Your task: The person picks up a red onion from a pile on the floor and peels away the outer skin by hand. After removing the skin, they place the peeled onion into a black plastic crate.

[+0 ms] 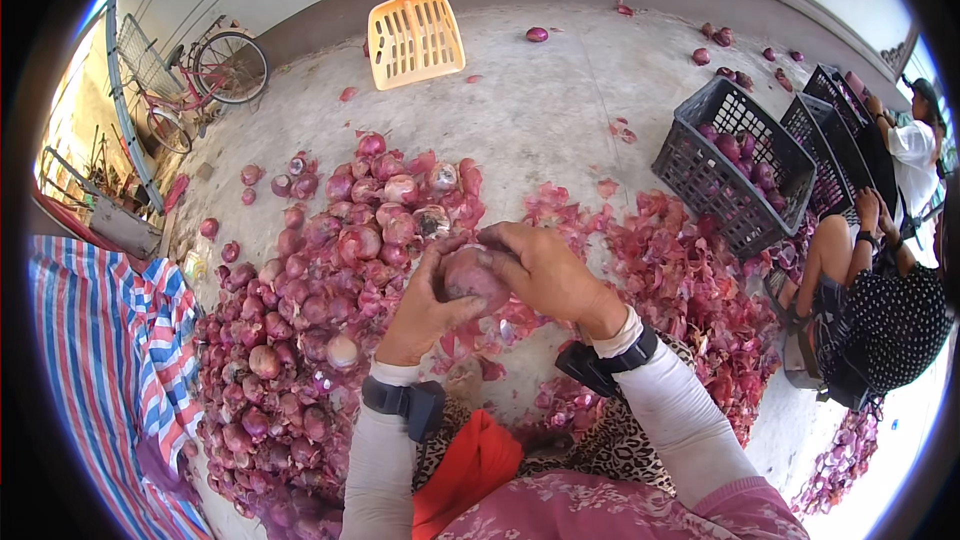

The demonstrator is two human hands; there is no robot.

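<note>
Between my two hands, above the floor in front of my lap, is a large red onion [474, 279]. My left hand [427, 300] cups it from the left, its thumb along the underside. From the right, my right hand [540, 270] grips it with bent fingers across the top. A big pile of red onions [285, 330] spreads on the floor to the left, and a few in it look pale or dark-spotted. Loose red onion skins [675, 277] lie heaped to the right of my hands.
A black plastic crate [739, 157] holding onions stands tilted at the right, with more crates [825, 139] behind it. Two people sit or crouch at the far right. A yellow slotted plastic scoop [417, 39], a bicycle [202, 82] and a striped tarp [105, 360] are farther off.
</note>
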